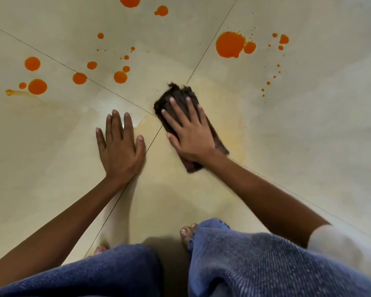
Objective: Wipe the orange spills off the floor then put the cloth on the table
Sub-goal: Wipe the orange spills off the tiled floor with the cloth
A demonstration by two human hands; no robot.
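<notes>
Biggest worry here: the cloth (178,97) is folded small and dark, and there's a pale yellow film (230,133) on the floor (308,146) right around it. If it's soaked, I reckon each pass will just smear orange thinner instead of lifting it. The tile joints could trap colour too. The left hand (120,146) is planted flat and bare on the tile, fingers straight and holding nothing, just beside a wet-looking patch, so it could slip or pick up stain. Bare toes (187,232) and blue jeans (266,264) sit close behind, easy to drag through the wet bit.

The right hand (190,133) presses on the cloth with fingers spread flat, not curled round it. The cloth sits just past the corner where 4 tiles meet.

Counts: 2 hands, 1 cloth and roughly 13 decent orange spills (229,45), mostly on the far tiles. There are also specks too small to count and 1 streak (19,92) far left. No table in view.
</notes>
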